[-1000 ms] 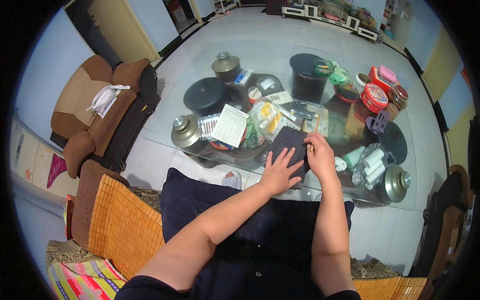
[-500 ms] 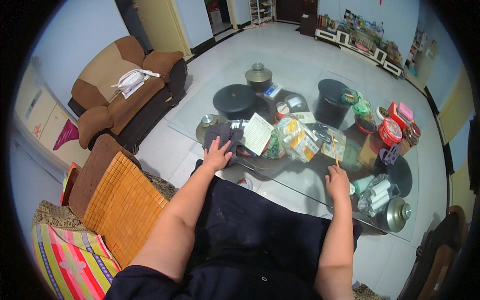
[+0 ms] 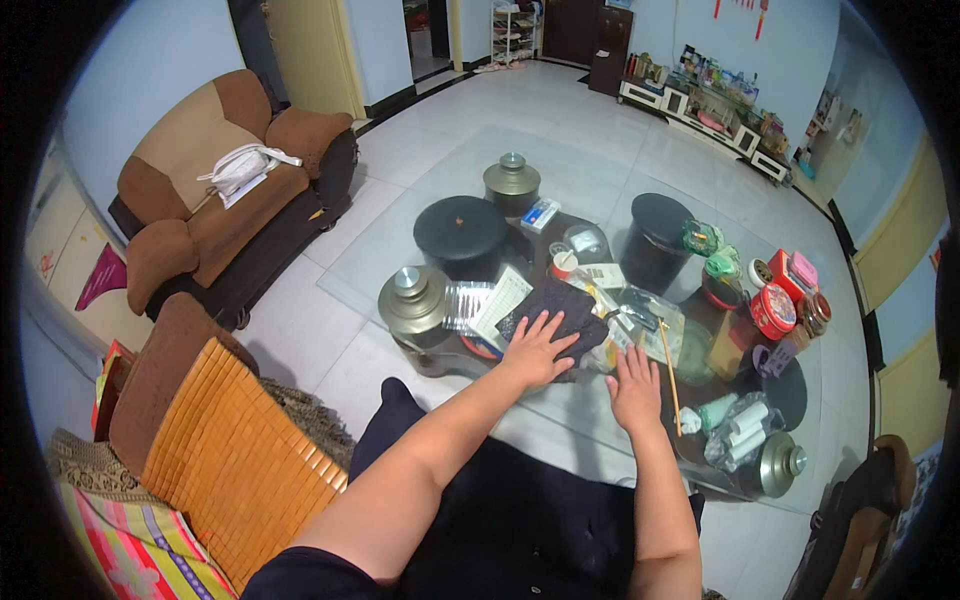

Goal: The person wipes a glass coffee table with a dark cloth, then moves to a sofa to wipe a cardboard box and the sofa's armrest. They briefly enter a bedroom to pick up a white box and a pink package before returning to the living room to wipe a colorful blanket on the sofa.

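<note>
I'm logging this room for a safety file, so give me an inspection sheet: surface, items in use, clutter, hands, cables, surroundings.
Surface: glass table, see-through, crowded.
Items in use: dark cloth, rumpled, under the left hand.
Clutter: printed sheet, round red tin, white rolls, wooden stick.
Hands: left hand spread on the dark cloth; right hand spread, left of the wooden stick.
Cables: nothing seen.
Surroundings: brown sofa bearing a white bag; low cabinet along the far wall.

A glass table [image 3: 585, 185] bears a thin stick [image 3: 670, 376], a red tin [image 3: 773, 311] and bagged rolls [image 3: 745, 427].
</note>
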Motion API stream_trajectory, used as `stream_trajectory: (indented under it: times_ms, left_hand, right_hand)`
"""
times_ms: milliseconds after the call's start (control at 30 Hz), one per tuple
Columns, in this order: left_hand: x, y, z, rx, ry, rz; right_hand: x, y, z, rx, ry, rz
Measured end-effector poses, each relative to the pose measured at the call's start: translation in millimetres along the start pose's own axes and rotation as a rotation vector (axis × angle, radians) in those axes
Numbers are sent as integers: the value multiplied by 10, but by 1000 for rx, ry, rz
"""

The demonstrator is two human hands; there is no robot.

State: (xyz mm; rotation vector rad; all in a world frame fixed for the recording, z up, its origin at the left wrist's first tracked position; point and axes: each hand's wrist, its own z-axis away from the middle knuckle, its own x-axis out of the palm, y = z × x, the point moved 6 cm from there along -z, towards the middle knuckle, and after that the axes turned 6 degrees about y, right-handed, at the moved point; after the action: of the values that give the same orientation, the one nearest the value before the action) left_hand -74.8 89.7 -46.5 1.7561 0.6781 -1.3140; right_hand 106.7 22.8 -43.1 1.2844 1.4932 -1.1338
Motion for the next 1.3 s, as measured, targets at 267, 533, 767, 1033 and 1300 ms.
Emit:
stream_trajectory:
  times_ms: [267, 533, 767, 1033, 1300]
  left_hand:
    - [-384, -1742, -1424, -281, 274, -125]
    - [-895, -3544, -809, -767, 367, -243]
    - [-976, -3050, 245, -678, 326, -157]
    - [-1311, -2121, 410, -1215, -179, 1360]
    - [-3178, -1270, -282, -1029, -554, 2213]
  right_hand:
    - [350, -293, -940, -147, -59, -63]
    - [193, -361, -1112, -72, -261, -74]
    - [321, -346, -1143, -75, -406, -107]
    - [-107, -1293, -1422, 510, -865, -905]
    - [-1733, -2493, -2180, 1283, -615, -2004]
